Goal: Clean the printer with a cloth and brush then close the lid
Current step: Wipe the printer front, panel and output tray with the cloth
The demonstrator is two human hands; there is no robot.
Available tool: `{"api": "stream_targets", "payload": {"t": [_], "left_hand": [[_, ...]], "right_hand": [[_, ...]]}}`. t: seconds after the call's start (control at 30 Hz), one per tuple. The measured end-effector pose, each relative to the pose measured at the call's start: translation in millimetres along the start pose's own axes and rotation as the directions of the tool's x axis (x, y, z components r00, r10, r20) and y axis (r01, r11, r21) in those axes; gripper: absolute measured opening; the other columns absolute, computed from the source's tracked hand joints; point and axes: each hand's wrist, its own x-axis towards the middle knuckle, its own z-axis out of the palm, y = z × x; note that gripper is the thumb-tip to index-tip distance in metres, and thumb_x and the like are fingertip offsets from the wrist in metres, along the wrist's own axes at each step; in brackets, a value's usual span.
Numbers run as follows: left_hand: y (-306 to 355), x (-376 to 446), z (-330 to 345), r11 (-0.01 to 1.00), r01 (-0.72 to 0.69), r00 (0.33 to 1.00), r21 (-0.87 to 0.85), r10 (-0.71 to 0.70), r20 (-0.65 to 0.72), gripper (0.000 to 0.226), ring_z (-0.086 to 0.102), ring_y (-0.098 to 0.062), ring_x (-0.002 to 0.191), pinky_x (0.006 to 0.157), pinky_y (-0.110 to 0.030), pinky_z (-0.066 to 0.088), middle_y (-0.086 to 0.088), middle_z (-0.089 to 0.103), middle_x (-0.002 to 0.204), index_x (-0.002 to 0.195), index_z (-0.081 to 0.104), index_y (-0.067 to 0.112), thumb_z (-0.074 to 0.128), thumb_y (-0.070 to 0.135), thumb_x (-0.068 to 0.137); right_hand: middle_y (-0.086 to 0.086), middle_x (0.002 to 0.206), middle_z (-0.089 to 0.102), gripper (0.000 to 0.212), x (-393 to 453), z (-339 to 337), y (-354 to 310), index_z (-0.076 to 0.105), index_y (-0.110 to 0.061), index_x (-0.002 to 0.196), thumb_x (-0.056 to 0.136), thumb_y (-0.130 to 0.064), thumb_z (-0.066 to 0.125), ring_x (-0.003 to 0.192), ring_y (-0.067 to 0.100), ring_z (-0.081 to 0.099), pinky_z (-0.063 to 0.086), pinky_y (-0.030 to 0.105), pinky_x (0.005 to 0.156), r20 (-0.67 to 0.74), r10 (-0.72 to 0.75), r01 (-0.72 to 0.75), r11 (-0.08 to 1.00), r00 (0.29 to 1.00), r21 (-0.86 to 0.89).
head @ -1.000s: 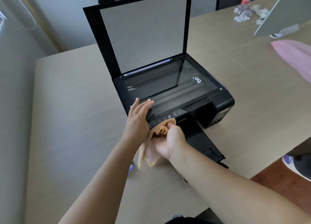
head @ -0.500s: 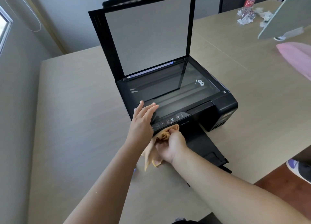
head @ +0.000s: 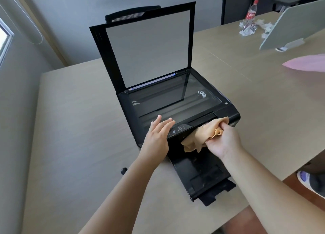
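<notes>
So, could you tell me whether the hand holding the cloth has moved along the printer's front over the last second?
Yes. The right hand has carried the cloth rightward along the printer, away from the control panel by the left hand.

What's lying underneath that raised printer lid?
Under the raised lid lies the printer's flat scanner glass, bare apart from a small white mark near its right edge. The left hand rests flat over the front left corner, hiding that part.
</notes>
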Motion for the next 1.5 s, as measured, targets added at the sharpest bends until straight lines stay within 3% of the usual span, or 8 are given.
{"api": "stream_targets", "payload": {"t": [0.27, 0.4, 0.57, 0.73, 1.07, 1.23, 1.37, 1.5], "left_hand": [[17.0, 12.1, 18.2, 0.994, -0.108, 0.993, -0.001, 0.108, 0.052, 0.066, 0.043, -0.045, 0.132, 0.107, -0.055, 0.028, -0.011, 0.063, 0.127, 0.122, 0.062, 0.004, 0.030, -0.016, 0.067], [23.2, 21.4, 24.2, 0.992, -0.124, 0.991, -0.002, 0.124, 0.059, 0.063, 0.043, -0.045, 0.132, 0.107, -0.057, 0.031, -0.009, 0.063, 0.127, 0.122, 0.063, 0.005, 0.033, -0.015, 0.069], [24.0, 21.1, 26.5, 0.991, -0.132, 0.990, 0.000, 0.132, 0.043, 0.063, 0.045, -0.043, 0.131, 0.106, -0.058, 0.034, -0.008, 0.064, 0.123, 0.119, 0.065, 0.005, 0.034, -0.015, 0.068], [20.7, 19.0, 25.3, 0.990, -0.142, 0.990, 0.002, 0.142, 0.020, 0.060, 0.046, -0.041, 0.131, 0.107, -0.056, 0.035, -0.007, 0.066, 0.121, 0.118, 0.066, 0.006, 0.037, -0.015, 0.070], [23.1, 19.4, 24.4, 0.986, -0.162, 0.987, 0.027, 0.162, -0.007, 0.057, 0.049, -0.040, 0.128, 0.106, -0.055, 0.038, -0.006, 0.068, 0.117, 0.115, 0.067, 0.005, 0.033, -0.012, 0.073], [21.4, 19.7, 24.4, 0.985, -0.170, 0.985, 0.037, 0.170, 0.000, 0.057, 0.047, -0.038, 0.129, 0.105, -0.054, 0.041, -0.005, 0.067, 0.117, 0.116, 0.066, 0.006, 0.026, -0.002, 0.077], [21.7, 18.6, 24.2, 0.983, -0.177, 0.984, 0.044, 0.177, -0.009, 0.055, 0.046, -0.036, 0.130, 0.108, -0.051, 0.038, -0.004, 0.067, 0.117, 0.116, 0.066, 0.007, 0.028, -0.001, 0.078], [20.8, 18.2, 25.5, 0.984, -0.174, 0.985, 0.051, 0.174, -0.013, 0.054, 0.045, -0.035, 0.131, 0.109, -0.051, 0.037, -0.003, 0.067, 0.118, 0.117, 0.066, 0.007, 0.028, -0.001, 0.079]], "right_hand": [[0.003, 0.080, 0.061, 0.021, -20.8, -46.9, -67.7, 0.060, -0.009, 0.081, 0.092, -0.017, 0.045, 0.079, 0.016, 0.061, 0.046, 0.029, 0.081, 0.174, -0.421, 0.450, 0.872, 0.890, -0.193], [0.008, 0.078, 0.059, 0.005, -0.4, -63.2, -50.9, 0.061, 0.000, 0.076, 0.075, 0.000, 0.056, 0.074, 0.018, 0.058, 0.042, 0.019, 0.060, 0.507, -0.540, 0.585, -0.034, 0.672, -0.810], [0.019, 0.095, 0.069, 0.047, 66.9, -89.1, -24.9, 0.070, 0.004, 0.100, 0.054, 0.007, 0.079, 0.086, 0.042, 0.065, 0.056, 0.040, 0.072, 0.861, -0.076, 0.483, -0.802, 0.503, -0.353], [0.013, 0.081, 0.066, 0.041, 95.2, -102.2, -9.5, 0.073, -0.001, 0.082, 0.043, 0.003, 0.081, 0.062, 0.034, 0.058, 0.053, 0.037, 0.059, 0.766, 0.030, 0.352, -0.899, 0.642, -0.260], [0.000, 0.141, 0.048, 0.068, 103.8, -89.5, -6.2, 0.022, -0.014, 0.148, 0.084, -0.004, 0.041, 0.105, 0.032, 0.061, 0.047, 0.035, 0.085, 0.494, 0.134, 0.320, -0.894, 0.859, -0.314], [0.010, 0.099, 0.070, 0.046, 83.5, -88.3, -32.2, 0.069, -0.003, 0.101, 0.058, 0.012, 0.068, 0.078, 0.039, 0.064, 0.052, 0.036, 0.068, 0.833, 0.000, 0.460, -0.834, 0.554, -0.306], [0.014, 0.096, 0.071, 0.045, 70.9, -79.5, -43.1, 0.069, 0.004, 0.104, 0.071, 0.002, 0.038, 0.085, 0.041, 0.065, 0.054, 0.035, 0.065, 0.936, -0.109, 0.493, -0.827, 0.334, -0.272], [0.015, 0.094, 0.071, 0.041, 74.9, -87.5, -42.4, 0.068, 0.005, 0.105, 0.070, 0.008, 0.047, 0.082, 0.041, 0.064, 0.056, 0.038, 0.059, 0.914, -0.132, 0.490, -0.810, 0.384, -0.323]]}}
